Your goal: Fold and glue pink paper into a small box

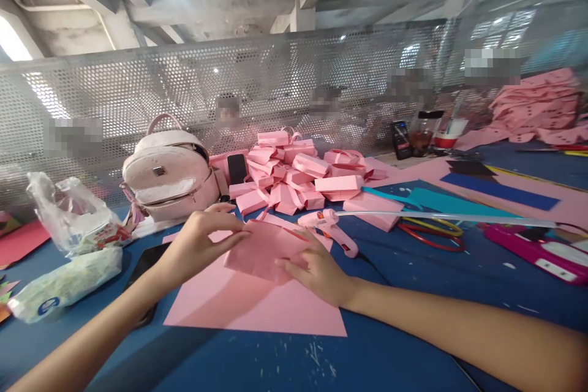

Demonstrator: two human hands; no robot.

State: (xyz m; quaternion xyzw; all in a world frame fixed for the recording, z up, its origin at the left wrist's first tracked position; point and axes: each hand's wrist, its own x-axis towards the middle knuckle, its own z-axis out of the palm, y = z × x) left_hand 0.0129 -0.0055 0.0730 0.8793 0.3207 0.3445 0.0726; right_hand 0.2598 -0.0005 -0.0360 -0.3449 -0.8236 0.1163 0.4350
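A folded pink paper piece [264, 251] is tilted up between my two hands. At its upper left corner, the thumb and fingertips of my left hand [202, 245] come together on the edge. My right hand [316, 266] grips the right side, thumb on the near face and fingers along the top edge. Underneath lies a flat pink sheet [257, 315] on the blue table. Just behind my right hand, a pink hot glue gun [328, 226] rests on its side with a long clear glue stick [413, 215] reaching right from it.
Folded pink paper boxes [294, 171] are heaped at the back centre. Left of them stands a pale backpack [169, 174]; a tissue pack [68, 285] and plastic bag [68, 211] lie further left. A magenta power strip [535, 251] and pink cut paper [535, 107] are on the right.
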